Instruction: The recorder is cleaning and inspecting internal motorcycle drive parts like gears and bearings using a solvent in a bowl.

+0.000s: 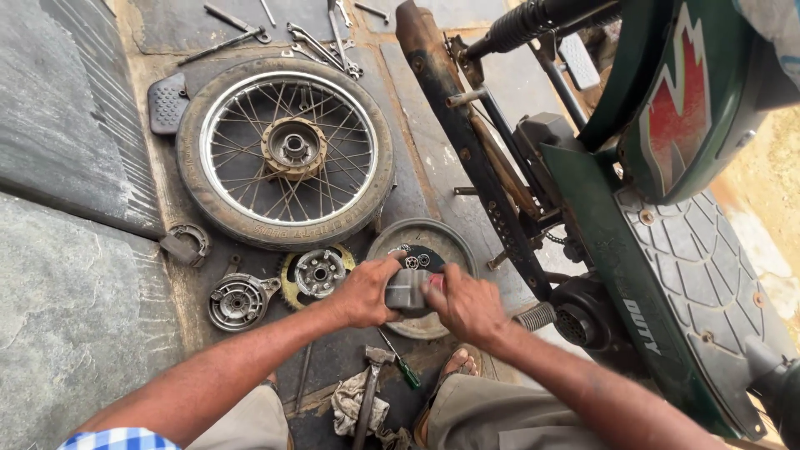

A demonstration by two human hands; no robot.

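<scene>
I am gripping a small grey container (406, 289) with left hand (364, 292) and right hand (467, 304) (both closed); it could slip onto the round grey metal drum plate (450, 242).

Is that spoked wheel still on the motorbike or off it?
Off. The wheel lies flat on the ground beside the motorbike, hub facing up.

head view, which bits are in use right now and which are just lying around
In hand: left hand and right hand grip a small grey container over a round drum plate.

Lying about: spoked wheel, sprocket, hammer, rag, wrenches.
</scene>
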